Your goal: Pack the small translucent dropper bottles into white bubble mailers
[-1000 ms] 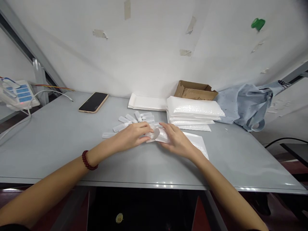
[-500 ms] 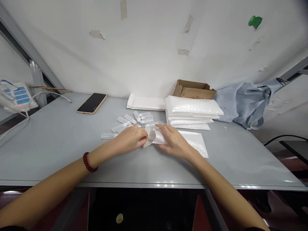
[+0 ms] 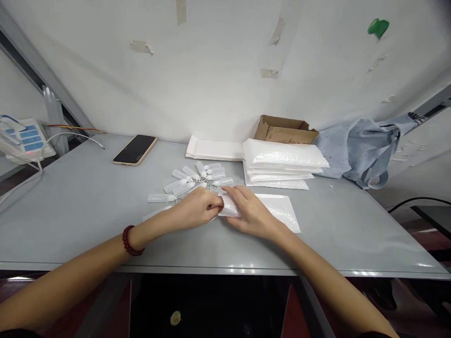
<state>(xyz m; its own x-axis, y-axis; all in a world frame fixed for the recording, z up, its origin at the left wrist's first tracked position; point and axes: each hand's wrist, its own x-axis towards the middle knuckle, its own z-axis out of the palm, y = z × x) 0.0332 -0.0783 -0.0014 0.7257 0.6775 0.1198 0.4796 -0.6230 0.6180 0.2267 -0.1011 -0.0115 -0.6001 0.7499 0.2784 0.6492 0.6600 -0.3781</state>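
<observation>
A white bubble mailer point(image 3: 280, 210) lies on the grey table, its left end between my two hands. My right hand point(image 3: 251, 210) grips it, thumb at the near edge and fingers over the far edge. My left hand point(image 3: 200, 206) is closed, its curled fingers at the mailer's left end. What those fingers hold, if anything, is hidden. Just beyond my left hand lie several small translucent plastic tubes point(image 3: 175, 186) with white looped cords, fanned out on the table. Part of this bunch is hidden behind my left hand.
A stack of white bubble mailers point(image 3: 283, 157) stands behind my right hand, beside another flat white mailer point(image 3: 214, 149). Behind them is an open cardboard box point(image 3: 287, 131), with a light blue cloth bag point(image 3: 352, 148) to its right. A phone point(image 3: 135, 150) lies back left, near a white cable point(image 3: 73, 135).
My left hand has moved slightly right, right up to the mailer's end. The raised flap seen there before is now hidden. The mailer has shifted slightly left.
</observation>
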